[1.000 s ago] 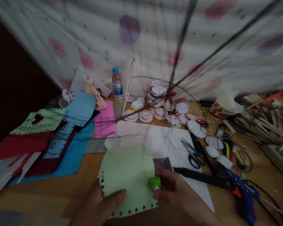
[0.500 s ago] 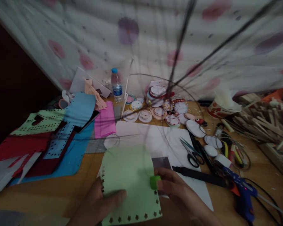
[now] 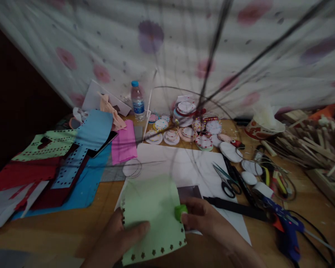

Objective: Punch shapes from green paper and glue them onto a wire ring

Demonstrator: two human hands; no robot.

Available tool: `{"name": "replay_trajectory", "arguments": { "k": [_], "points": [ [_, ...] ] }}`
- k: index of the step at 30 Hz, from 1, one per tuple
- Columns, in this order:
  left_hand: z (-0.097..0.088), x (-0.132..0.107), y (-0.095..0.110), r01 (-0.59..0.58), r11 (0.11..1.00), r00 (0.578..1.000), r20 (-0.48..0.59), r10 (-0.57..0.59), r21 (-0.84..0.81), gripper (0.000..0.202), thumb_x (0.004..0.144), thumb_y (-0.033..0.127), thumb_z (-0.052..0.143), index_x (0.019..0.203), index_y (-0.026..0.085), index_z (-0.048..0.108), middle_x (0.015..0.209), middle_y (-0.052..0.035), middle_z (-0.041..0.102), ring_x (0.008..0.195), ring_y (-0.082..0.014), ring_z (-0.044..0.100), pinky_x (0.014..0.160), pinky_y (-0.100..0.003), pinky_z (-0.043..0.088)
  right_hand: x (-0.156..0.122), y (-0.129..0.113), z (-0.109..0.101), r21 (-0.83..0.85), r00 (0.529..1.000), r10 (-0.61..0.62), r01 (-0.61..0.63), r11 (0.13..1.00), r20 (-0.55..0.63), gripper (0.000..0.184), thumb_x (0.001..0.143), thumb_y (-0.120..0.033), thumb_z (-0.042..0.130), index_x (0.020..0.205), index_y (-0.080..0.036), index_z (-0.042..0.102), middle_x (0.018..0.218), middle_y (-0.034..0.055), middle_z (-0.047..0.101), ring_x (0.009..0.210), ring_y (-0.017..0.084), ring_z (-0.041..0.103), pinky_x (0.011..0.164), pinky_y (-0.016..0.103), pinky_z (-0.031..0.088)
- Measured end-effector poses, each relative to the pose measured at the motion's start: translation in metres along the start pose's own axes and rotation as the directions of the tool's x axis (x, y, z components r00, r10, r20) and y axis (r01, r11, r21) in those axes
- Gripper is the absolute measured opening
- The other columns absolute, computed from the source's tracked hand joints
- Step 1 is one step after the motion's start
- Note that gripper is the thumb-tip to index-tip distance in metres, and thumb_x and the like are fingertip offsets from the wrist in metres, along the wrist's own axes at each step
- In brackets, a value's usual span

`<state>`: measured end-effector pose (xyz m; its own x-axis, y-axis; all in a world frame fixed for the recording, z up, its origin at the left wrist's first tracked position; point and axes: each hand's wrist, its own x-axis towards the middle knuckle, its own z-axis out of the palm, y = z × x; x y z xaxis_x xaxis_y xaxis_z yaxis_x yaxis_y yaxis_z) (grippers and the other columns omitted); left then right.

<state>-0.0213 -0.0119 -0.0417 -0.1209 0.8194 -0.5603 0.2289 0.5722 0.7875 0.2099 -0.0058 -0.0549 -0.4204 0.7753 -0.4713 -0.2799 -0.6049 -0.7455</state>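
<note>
My left hand (image 3: pixel 118 238) grips a light green sheet (image 3: pixel 149 208) at its left side, thumb on top and the other fingers hidden beneath. Small flower-shaped holes run along the sheet's left, bottom and lower right edges. At the right edge my right hand (image 3: pixel 205 219) is closed around a small green craft punch (image 3: pixel 181 213), which sits over the sheet's margin. A large white sheet (image 3: pixel 167 158) lies on the table behind and under the green one.
Scissors (image 3: pixel 228 182) and a blue glue gun (image 3: pixel 287 227) lie to the right, below a heap of wooden sticks (image 3: pixel 309 149). Punched coloured sheets (image 3: pixel 47 143) pile up at left. Decorated round pieces (image 3: pixel 187 134) and a water bottle (image 3: pixel 138 102) stand at the back.
The green sheet has tilted slightly, its lower right corner rising and shifting left. My right hand and the punch have moved a little left and up along its edge.
</note>
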Motion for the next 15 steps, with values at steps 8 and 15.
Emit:
{"name": "replay_trajectory", "arguments": {
  "k": [8,15],
  "points": [
    [0.003,-0.005,0.007,-0.047,0.999,0.998,0.028,0.048,-0.008,0.038,0.058,0.038,0.074,0.091,0.02,0.067,0.081,-0.0061,0.076,0.082,-0.0301,0.07,0.069,-0.034,0.057,0.005,0.008,-0.007,0.084,1.0,-0.01,0.01,0.996,-0.002,0.026,0.07,-0.03,0.077,0.09,-0.015,0.069,0.083,0.0042,0.069,0.074,0.016,0.063,0.068,0.027,0.047],
    [0.004,-0.005,0.008,-0.052,0.999,0.998,0.022,0.051,0.014,0.039,0.059,0.038,0.073,0.093,0.02,0.067,0.083,-0.0062,0.076,0.084,-0.0306,0.07,0.068,-0.034,0.057,0.007,0.008,-0.006,0.063,1.0,-0.026,0.026,0.998,-0.009,0.023,0.068,-0.026,0.077,0.087,-0.015,0.069,0.082,0.0034,0.07,0.075,0.014,0.063,0.07,0.025,0.045]
  ]
}}
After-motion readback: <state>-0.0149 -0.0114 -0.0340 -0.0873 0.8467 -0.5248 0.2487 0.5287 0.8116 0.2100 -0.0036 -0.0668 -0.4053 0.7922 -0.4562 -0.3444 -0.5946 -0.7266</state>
